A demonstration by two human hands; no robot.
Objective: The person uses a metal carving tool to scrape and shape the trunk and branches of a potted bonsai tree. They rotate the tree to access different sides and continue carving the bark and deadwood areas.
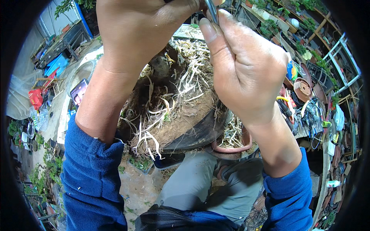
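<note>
High in the view, my right hand (pixel 246 61) pinches a thin grey metal rod (pixel 211 10) between thumb and forefinger. Its upper end runs out of the picture. My left hand (pixel 138 32) is closed beside it, its thumb reaching to the rod. The left fingers are mostly cut off by the top edge, so what they grip is hidden. Below both hands sits a dark round pot (pixel 200 133) with brown soil. Pale peeled wood strips (pixel 192 75) are strewn over the soil and around a gnarled trunk (pixel 162 67), which my left wrist partly covers.
A reddish-brown pot (pixel 231 149) holding more shavings stands below the dark pot. A lit phone (pixel 79 92) leans at left. Brown pots (pixel 302 89), cables and tools crowd the right. A red bag (pixel 36 99) lies far left. My legs (pixel 189 181) are close underneath.
</note>
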